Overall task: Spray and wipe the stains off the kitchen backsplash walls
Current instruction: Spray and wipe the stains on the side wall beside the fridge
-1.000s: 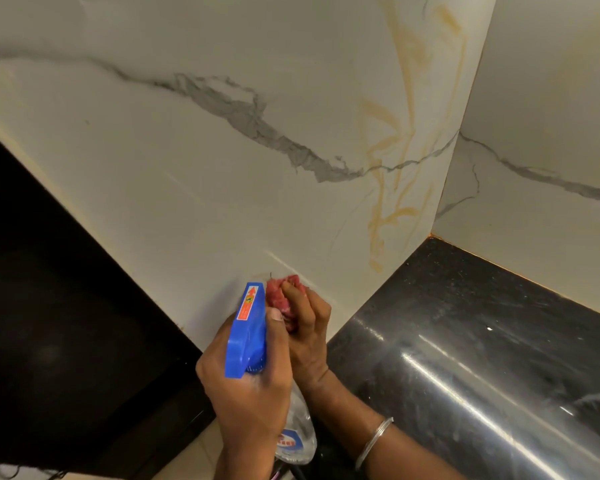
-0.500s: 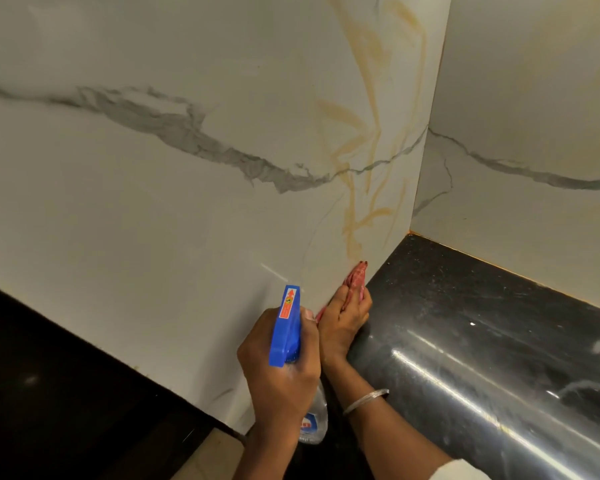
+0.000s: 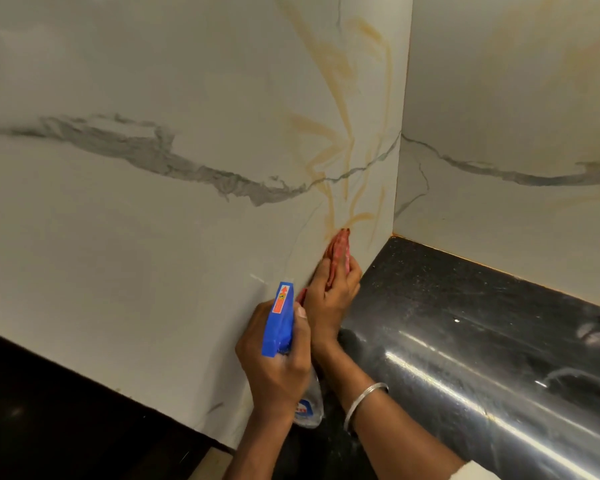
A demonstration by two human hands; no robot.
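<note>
Yellow-orange stains (image 3: 340, 147) streak the white marble backsplash wall (image 3: 153, 237) near the corner. The lowest streaks end just above a red cloth (image 3: 338, 252). My right hand (image 3: 329, 306) holds that cloth between its fingers and presses it against the wall, just above the counter. My left hand (image 3: 278, 372) grips a spray bottle (image 3: 279, 320) with a blue head and a clear body. The bottle is upright, close beside my right wrist, and its nozzle points at the wall.
The black polished countertop (image 3: 465, 323) runs to the right below the second marble wall (image 3: 499, 98), which shows faint yellowish smears. A dark surface (image 3: 49, 410) lies under the left wall. A silver bangle (image 3: 364, 400) circles my right wrist.
My right hand slid the red cloth along the wall toward the corner, going from a bunched grip to stretched fingers. My left hand followed with the bottle.
</note>
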